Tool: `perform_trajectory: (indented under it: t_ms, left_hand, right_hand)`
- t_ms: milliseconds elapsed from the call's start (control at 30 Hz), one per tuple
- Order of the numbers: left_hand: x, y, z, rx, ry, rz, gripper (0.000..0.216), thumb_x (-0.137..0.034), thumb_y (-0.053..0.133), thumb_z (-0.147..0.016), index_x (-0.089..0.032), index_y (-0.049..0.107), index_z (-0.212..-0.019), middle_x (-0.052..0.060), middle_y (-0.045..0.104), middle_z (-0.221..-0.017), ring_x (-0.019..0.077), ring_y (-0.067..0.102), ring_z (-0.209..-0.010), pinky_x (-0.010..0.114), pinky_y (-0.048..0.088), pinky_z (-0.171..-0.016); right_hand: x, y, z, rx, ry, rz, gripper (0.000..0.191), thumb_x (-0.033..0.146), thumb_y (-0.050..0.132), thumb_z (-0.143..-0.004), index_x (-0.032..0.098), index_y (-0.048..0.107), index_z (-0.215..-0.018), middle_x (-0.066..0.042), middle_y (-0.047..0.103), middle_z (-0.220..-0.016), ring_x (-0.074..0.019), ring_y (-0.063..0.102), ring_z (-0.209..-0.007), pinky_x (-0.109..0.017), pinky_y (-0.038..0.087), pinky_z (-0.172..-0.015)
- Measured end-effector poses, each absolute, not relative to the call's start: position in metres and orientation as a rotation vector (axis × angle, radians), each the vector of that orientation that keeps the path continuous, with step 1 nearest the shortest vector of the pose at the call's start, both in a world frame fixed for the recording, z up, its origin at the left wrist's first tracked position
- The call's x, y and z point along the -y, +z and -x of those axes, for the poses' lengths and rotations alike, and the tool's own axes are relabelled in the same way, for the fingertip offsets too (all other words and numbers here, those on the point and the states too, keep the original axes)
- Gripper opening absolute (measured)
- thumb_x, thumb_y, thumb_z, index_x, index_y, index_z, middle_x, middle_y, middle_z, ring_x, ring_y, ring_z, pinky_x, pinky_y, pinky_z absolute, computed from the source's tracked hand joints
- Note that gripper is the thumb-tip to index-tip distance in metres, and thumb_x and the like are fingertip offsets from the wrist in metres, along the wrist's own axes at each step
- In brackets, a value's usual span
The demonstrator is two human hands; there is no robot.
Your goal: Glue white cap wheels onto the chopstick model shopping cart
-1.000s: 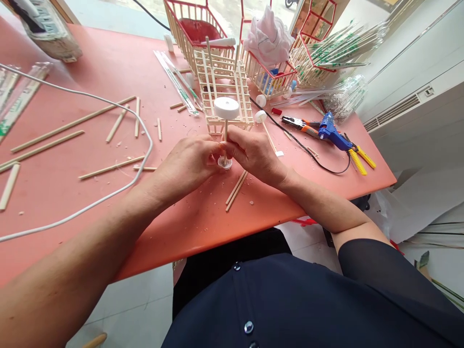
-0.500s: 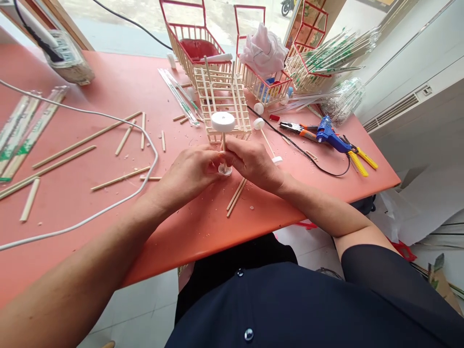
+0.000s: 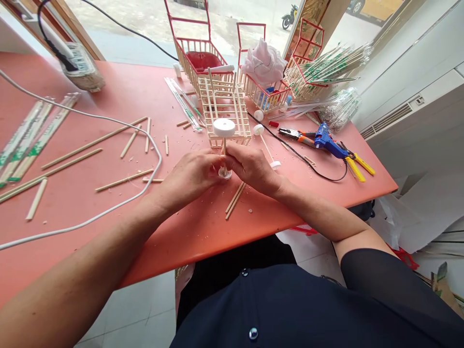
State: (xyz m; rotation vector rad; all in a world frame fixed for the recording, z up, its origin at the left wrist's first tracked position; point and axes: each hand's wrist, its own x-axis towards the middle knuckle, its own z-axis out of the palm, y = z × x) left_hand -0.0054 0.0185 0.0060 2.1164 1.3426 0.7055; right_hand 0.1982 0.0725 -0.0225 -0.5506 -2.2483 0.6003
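My left hand [image 3: 190, 175] and my right hand [image 3: 253, 166] meet over the orange table [image 3: 195, 232], fingers pinched round a thin wooden stick [image 3: 224, 150] held upright. A white bottle cap [image 3: 224, 127] tops the stick and a second white cap [image 3: 224, 173] sits at its foot between my fingertips. Just behind stands a ladder-like frame of wooden sticks [image 3: 224, 108]. Two loose sticks [image 3: 235, 199] lie under my right wrist.
A blue glue gun [image 3: 328, 141], pliers [image 3: 299, 135] and yellow-handled cutters [image 3: 357, 165] lie right, with a black cord [image 3: 308, 162]. Stick-built carts [image 3: 203, 55] stand behind. Cut sticks [image 3: 90, 145], wrapped chopsticks [image 3: 25, 140] and a white cable [image 3: 108, 205] lie left.
My hands keep the same grip on the stick and caps. The camera has tilted up slightly, so everything sits a little lower in view.
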Motion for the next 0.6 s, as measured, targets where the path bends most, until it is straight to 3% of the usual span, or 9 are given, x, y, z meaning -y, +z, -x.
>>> perform_trajectory:
  t_ms: [233,600]
  left_hand:
    - [-0.0164,0.0092,0.0042,-1.353,0.689,-2.116,0.018,-0.034,0.067,-0.086,-0.022,0.079,-0.093,0.007,0.076,-0.098,0.0257,0.072,-0.096,0.034,0.055,-0.095]
    - [-0.0171,0.0111,0.0025,-1.392,0.63,-2.134,0.008,-0.026,0.069,-0.087,-0.022,0.075,-0.09,0.005,0.076,-0.097,0.0245,0.072,-0.093,0.032,0.053,-0.09]
  right_hand:
    - [-0.0709,-0.0204,-0.1989,2.269,0.574,0.595,0.033,0.036,0.047,-0.122,0.027,0.041,-0.091,0.005,0.047,-0.083,-0.0135,0.044,-0.076,-0.028,0.04,-0.075]
    - [-0.0712,-0.0189,-0.1968,2.261,0.606,0.561,0.031,0.032,0.049,-0.12,0.027,0.042,-0.091,0.005,0.046,-0.08,-0.0131,0.046,-0.076,-0.027,0.043,-0.077]
